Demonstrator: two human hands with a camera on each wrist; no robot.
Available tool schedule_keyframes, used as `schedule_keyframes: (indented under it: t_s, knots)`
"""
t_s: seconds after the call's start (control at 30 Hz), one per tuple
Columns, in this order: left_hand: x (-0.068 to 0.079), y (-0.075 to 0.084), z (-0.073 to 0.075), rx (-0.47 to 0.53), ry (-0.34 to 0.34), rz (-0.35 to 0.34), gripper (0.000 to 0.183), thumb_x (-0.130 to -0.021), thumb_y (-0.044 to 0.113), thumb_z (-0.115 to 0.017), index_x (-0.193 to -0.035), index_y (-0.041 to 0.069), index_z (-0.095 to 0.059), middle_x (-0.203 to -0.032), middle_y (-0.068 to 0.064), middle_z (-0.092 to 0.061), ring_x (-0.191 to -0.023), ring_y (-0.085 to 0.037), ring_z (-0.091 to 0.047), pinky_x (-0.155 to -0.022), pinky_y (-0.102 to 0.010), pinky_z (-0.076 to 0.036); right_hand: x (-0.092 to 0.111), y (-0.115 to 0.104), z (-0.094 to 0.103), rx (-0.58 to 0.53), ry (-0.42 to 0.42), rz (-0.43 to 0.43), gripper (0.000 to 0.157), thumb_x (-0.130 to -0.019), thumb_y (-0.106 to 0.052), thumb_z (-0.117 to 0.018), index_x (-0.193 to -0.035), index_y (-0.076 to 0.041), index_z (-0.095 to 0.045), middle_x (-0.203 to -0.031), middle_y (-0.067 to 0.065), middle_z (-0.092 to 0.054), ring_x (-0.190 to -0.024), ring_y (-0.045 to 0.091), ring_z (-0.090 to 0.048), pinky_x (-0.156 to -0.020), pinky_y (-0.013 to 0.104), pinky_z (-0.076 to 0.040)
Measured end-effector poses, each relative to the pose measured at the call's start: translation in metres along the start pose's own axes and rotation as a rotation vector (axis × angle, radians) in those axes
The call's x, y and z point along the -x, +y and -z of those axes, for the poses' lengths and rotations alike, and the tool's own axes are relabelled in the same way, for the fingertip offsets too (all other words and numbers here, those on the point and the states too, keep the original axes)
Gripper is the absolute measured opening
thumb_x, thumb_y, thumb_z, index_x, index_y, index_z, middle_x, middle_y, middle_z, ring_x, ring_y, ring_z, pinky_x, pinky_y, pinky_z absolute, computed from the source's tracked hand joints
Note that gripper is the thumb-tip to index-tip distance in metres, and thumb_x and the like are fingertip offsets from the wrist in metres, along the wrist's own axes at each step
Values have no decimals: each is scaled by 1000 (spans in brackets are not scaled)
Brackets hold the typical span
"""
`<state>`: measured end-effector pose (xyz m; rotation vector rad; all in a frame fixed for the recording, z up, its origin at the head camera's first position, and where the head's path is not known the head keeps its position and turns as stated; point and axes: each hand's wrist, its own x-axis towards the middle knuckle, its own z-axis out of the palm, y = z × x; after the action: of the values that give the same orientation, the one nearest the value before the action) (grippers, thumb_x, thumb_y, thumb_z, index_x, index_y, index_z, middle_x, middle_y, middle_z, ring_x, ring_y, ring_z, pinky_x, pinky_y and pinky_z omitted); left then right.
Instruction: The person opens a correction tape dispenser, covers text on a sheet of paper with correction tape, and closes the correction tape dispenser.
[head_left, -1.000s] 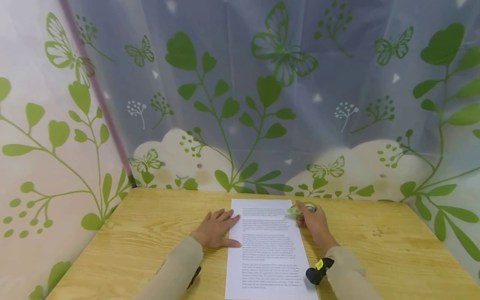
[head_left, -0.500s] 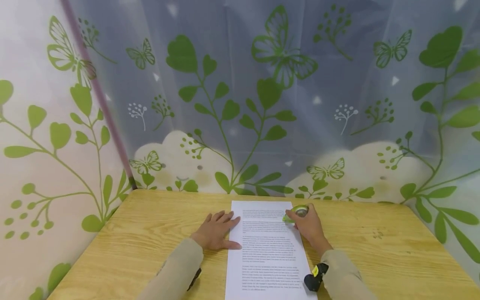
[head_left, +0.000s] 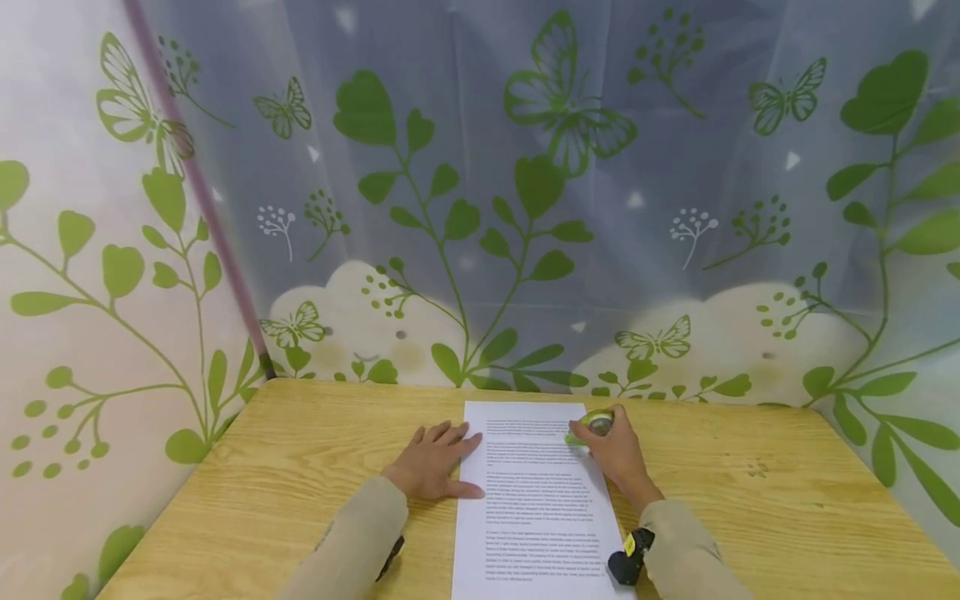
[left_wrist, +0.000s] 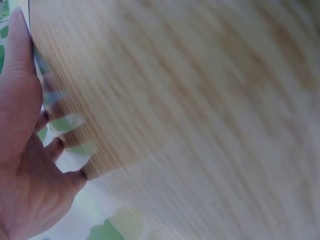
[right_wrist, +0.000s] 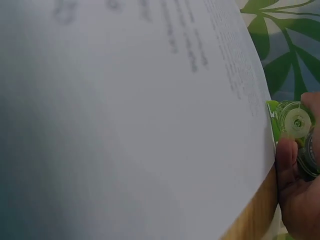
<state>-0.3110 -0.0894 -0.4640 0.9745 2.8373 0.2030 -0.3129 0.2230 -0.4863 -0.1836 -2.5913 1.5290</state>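
Right hand: thumb and fingers pinched on a green tape dispenser, its clear reel casing visible; dispenser located over the paper sheet's right edge, near that sheet's far right corner; long axis slanting, narrow tip pointing left and toward the table's near edge, rounded end away to the right; contact of tip with paper cannot be told; left hand: fingers spread apart, thumb and forefinger laid across the sheet's left edge; paper sheet: printed, long axis running from near the table's far edge toward its near edge; wooden table; beyond its far edge, a leaf-and-butterfly curtain.
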Motion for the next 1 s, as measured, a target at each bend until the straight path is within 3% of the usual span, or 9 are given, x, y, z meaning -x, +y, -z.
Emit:
schedule_keyframes:
  t_s: [0.37,0.63,0.83,1.0]
  knots:
    - [0,0,0,31,-5,20,89,-82,69,-53,-151,17,-32,-155,-11,-25,-140,-37,-18,-108,-61,-16,1,-12,4,27,-59,44,53,-91,-29,-67,-121,-1,-33,-89,13,-55,-67,21,-51,-57,33,-41]
    - [-4,-8,-10,18,15,17,91,-81,73,-50,-152,21,-28,-156,-9,-23,-141,-36,-16,-107,-62,-14,2,-11,6,32,-60,39,57,-91,-29,-66,-125,0,-31,-91,13,-55,-69,20,-53,-58,32,-43]
    - [-1,-3,-3,40,8,14,88,-82,68,-54,-151,18,-31,-155,-12,-25,-140,-38,-18,-107,-62,-16,1,-9,7,41,-48,34,63,-91,-30,-66,-129,2,-28,-87,13,-55,-64,19,-51,-56,33,-41]
    - [-3,-5,-9,18,14,16,90,-82,71,-51,-151,19,-30,-155,-10,-24,-141,-36,-17,-107,-62,-15,2,-7,9,28,-37,23,64,-91,-29,-67,-131,2,-27,-88,13,-55,-66,19,-53,-56,32,-44]
